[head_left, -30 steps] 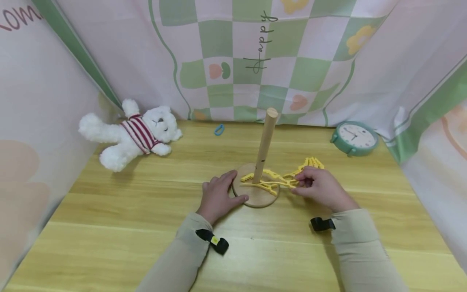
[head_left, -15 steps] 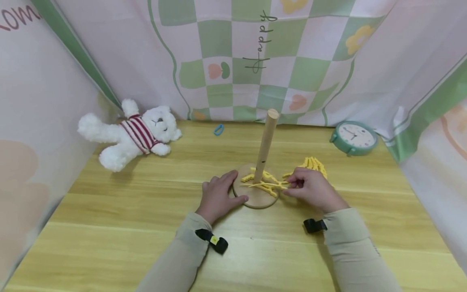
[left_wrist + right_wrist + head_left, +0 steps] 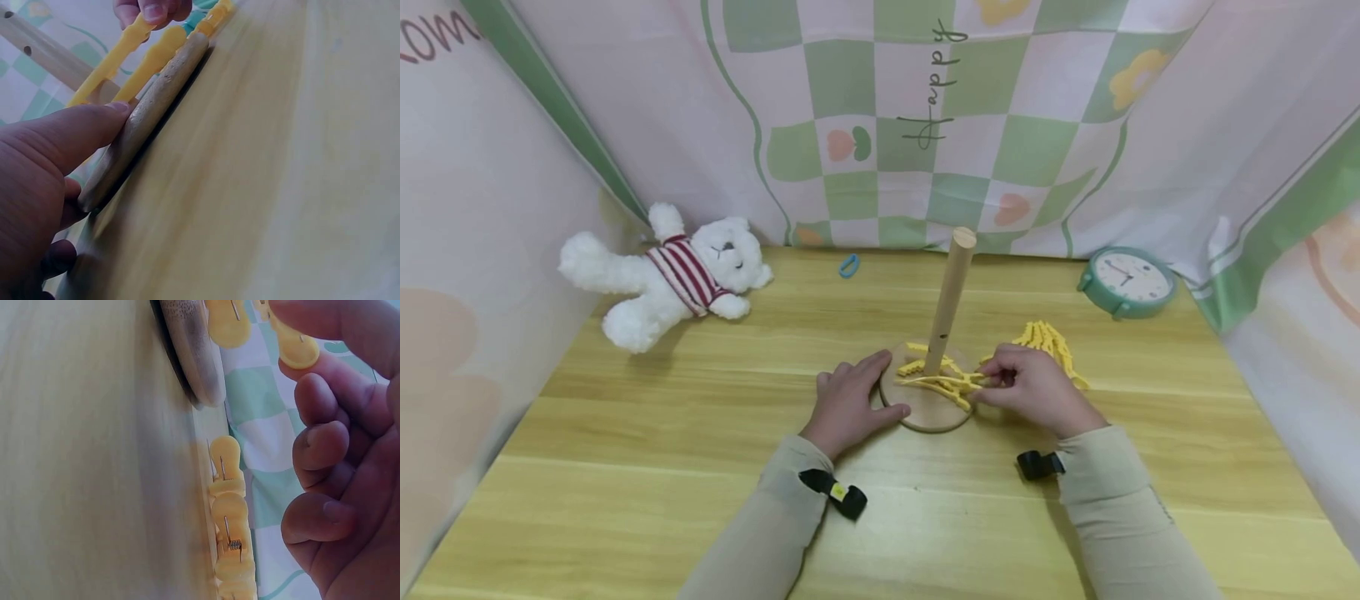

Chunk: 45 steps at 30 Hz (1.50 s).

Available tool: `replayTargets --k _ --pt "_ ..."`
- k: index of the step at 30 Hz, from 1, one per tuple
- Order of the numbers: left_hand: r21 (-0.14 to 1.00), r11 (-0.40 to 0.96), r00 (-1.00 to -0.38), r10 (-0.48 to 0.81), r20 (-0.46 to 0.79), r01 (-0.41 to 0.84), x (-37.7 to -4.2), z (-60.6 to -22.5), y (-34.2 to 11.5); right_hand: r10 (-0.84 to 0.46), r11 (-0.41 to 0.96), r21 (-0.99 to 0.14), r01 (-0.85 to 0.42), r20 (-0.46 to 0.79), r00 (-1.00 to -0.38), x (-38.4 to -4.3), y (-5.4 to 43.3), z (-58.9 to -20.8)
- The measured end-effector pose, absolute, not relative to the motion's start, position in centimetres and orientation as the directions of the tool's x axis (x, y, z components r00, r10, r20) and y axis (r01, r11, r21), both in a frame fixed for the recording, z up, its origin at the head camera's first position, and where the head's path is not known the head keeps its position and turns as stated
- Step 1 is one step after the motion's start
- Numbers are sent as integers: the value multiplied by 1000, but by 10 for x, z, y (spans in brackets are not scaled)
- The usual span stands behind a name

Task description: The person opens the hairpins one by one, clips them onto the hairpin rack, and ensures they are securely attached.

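A wooden stand has a round base (image 3: 925,417) and an upright dowel (image 3: 951,300). My left hand (image 3: 850,404) grips the base at its left rim, with the thumb (image 3: 94,128) by the front edge. My right hand (image 3: 1033,387) pinches one end of a yellow plastic hair clip (image 3: 300,353) between thumb and forefinger, its other fingers curled. The clip's long jaws are spread and reach left over the base, in front of the dowel's foot. Several similar yellow clips lie on the base around the dowel. More spring clips (image 3: 1048,342) lie fanned out beyond my right hand, partly hidden by it.
A white teddy bear (image 3: 685,275) in a striped shirt lies at the back left. A small blue ring-shaped piece (image 3: 849,266) is near the table's back edge. At the back right lies a green clock (image 3: 1127,283). Printed curtains (image 3: 842,83) stand behind and beside the table.
My right hand has moved left with the clip, bringing it further over the base and uncovering more of the fanned clips. The stand has shifted slightly right; my left hand keeps its grip.
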<state>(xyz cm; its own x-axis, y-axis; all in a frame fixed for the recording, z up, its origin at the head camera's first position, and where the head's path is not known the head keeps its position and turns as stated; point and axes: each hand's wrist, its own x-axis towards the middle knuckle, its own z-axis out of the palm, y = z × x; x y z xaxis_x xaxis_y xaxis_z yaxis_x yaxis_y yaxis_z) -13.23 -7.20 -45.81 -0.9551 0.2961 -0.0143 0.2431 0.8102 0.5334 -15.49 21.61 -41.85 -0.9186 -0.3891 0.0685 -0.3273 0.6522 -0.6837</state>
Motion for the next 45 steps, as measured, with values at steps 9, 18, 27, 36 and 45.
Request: replayTargets --k 9,18,27,36,45 --pt "524 813 -949 315 -28 255 -132 -457 -73 -409 638 -691 -340 71 -910 -155 209 -421" --pt "521 810 -944 328 -26 267 -133 -458 -72 -403 626 -720 -298 28 -915 -154 205 -422" --pt "531 805 -945 326 -23 264 -132 -456 -73 -391 669 -702 -244 -53 -919 -153 208 -418" --pt "529 810 -947 319 -36 253 -133 -456 -72 -398 689 -687 -231 -93 -913 -153 209 -414" --pt "531 809 -948 317 -33 252 -132 -456 -72 -390 693 -692 -202 -125 -912 -154 212 -413"
